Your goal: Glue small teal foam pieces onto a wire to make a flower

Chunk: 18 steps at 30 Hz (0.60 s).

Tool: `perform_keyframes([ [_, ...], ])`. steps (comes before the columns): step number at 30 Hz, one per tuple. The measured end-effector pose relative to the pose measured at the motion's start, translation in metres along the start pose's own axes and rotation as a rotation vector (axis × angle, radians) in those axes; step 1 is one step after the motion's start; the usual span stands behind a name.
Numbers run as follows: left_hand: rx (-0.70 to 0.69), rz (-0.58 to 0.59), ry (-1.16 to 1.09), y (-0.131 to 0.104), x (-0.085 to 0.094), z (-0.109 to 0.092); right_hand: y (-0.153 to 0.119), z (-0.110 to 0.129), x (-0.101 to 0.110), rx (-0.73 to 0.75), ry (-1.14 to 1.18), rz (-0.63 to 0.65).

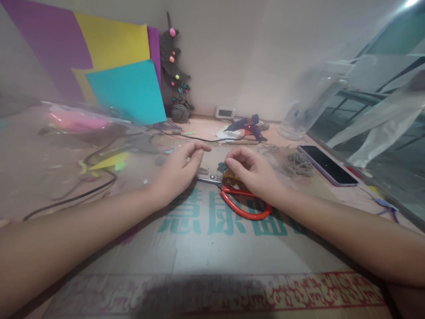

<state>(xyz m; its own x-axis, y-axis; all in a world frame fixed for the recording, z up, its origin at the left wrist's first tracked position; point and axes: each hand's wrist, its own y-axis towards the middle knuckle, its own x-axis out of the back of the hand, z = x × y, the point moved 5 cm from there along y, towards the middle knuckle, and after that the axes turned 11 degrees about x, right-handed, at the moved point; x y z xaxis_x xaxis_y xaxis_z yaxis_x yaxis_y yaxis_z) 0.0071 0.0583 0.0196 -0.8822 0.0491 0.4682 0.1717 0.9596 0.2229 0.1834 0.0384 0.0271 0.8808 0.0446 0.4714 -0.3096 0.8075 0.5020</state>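
Observation:
My right hand is closed in a pinch beside a small blue-green piece, which shows at its thumb and fingertips. That piece looks lobed, but its kind is too small to make out. Below this hand lie scissors with red handles, their metal blades pointing left. My left hand hovers over the blade end, thumb and forefinger apart, and nothing shows between them. The blade tips are hidden behind it. Both hands are above a printed cardboard sheet.
A dark glue gun rests at the back, its cord running left. To the right are a coil of grey cord, a phone and a clear plastic jar. Coloured sheets lean at back left beside a small decorated tree.

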Motion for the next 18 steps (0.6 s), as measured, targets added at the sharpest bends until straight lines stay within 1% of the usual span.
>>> perform_keyframes([
  [3,-0.052,0.006,0.048,0.001,-0.001,0.002,0.0,0.0,0.0,0.006,-0.007,-0.003],
  [6,-0.098,0.061,0.076,-0.001,-0.005,0.001,0.0,0.001,0.0,0.002,-0.017,-0.002],
  [10,-0.112,0.117,0.158,-0.004,-0.011,-0.001,0.0,0.002,0.001,0.004,-0.035,0.0],
  [15,-0.152,0.116,0.243,-0.005,-0.014,-0.003,0.0,0.004,0.001,0.016,-0.053,0.025],
  [18,-0.137,0.112,0.236,-0.005,-0.012,-0.004,0.0,0.004,0.001,0.024,-0.055,0.036],
])
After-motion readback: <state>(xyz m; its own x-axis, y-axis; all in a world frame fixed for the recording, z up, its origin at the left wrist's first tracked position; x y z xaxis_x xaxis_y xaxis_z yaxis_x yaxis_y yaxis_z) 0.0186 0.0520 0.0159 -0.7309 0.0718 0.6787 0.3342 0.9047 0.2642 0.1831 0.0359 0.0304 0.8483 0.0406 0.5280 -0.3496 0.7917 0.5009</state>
